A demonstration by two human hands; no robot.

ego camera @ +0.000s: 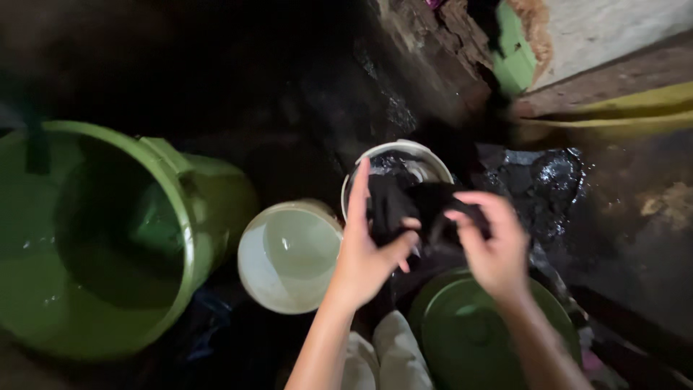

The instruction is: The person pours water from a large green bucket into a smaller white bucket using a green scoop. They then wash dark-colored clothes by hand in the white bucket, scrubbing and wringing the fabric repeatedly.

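Both hands point(433, 245) on dark cloth point(415, 206)

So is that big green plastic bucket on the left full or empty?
Partly full: the big green plastic bucket stands upright, and glinting water covers its bottom while the inner wall above stays bare.

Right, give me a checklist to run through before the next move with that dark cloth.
1. Left hand has a grip on the dark cloth: ok.
2. Right hand has a grip on the same cloth: ok.
3. Cloth is above the white bucket: ok.
4. Small pale bucket upright, beside the left hand: ok.
5. Big green tub holds water: ok.
6. Green lid sits flat under the right wrist: cannot tell, partly hidden.
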